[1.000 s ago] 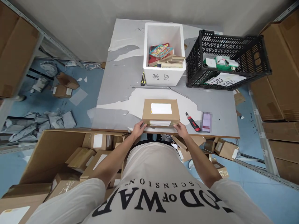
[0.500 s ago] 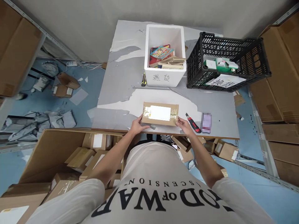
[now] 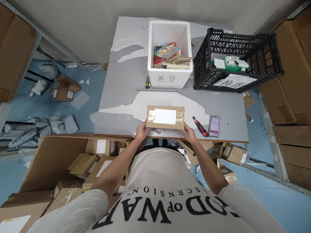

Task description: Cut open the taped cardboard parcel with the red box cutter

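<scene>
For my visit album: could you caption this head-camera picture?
Both hands, left and right, hold a taped brown cardboard parcel at the grey table's near edge, beside a red utility knife.

Head view: you look from your own head, forward and steeply down; wide-angle
Nearness: your shirt fills the bottom edge; table [image 3: 121, 97] mid-distance
Shared: single view only

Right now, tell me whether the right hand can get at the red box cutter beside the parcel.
Probably yes. The right hand grips the cardboard parcel's near right corner, and the red box cutter lies on the table just to its right, with nothing between them. The hand would have to let go first.
</scene>
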The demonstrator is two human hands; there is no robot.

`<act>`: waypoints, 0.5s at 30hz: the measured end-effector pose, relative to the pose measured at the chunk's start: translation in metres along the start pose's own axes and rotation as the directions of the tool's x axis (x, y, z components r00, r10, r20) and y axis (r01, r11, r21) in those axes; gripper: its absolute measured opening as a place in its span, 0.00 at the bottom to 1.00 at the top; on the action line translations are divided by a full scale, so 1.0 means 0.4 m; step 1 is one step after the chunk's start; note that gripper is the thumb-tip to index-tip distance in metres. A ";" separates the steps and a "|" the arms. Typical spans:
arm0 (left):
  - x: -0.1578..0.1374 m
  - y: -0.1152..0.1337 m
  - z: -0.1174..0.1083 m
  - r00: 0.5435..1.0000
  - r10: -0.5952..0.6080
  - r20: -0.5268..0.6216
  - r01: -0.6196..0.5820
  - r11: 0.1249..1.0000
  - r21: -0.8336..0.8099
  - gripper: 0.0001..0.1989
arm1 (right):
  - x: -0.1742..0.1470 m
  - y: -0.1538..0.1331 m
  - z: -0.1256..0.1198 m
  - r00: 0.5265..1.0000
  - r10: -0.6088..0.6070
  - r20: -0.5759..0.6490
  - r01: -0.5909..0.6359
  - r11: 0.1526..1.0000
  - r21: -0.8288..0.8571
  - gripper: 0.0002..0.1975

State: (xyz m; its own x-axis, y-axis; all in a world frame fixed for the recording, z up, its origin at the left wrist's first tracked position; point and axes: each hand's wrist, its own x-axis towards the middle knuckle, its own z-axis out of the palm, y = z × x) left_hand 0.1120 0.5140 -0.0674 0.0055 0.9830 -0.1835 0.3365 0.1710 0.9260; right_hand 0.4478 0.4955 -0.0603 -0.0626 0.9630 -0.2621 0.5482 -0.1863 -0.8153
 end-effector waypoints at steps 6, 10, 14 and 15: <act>-0.053 0.034 0.003 0.992 0.092 -0.082 -0.062 0.947 0.317 0.46 | 0.036 0.067 -0.135 0.940 0.272 -0.207 -0.340 0.691 -0.637 0.30; -0.117 0.080 0.023 0.929 0.370 -0.004 -0.309 0.780 0.544 0.42 | 0.070 0.099 -0.162 0.865 0.465 -0.190 -0.439 0.516 -0.736 0.25; -0.129 0.124 0.053 0.883 0.373 0.285 -0.460 0.570 0.681 0.32 | 0.081 0.074 -0.191 0.873 0.457 -0.171 -0.423 0.534 -0.732 0.25; -0.121 0.133 0.059 0.882 0.349 0.317 -0.466 0.545 0.697 0.32 | 0.084 0.052 -0.202 0.889 0.416 -0.191 -0.419 0.569 -0.708 0.27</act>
State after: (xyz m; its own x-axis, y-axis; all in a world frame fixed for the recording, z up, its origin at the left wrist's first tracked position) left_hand 0.1519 0.4739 -0.0171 0.4211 0.9053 0.0565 0.8369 -0.4118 0.3604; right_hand 0.5245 0.5398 -0.0442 0.3320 0.8157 -0.4737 0.9284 -0.3713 0.0112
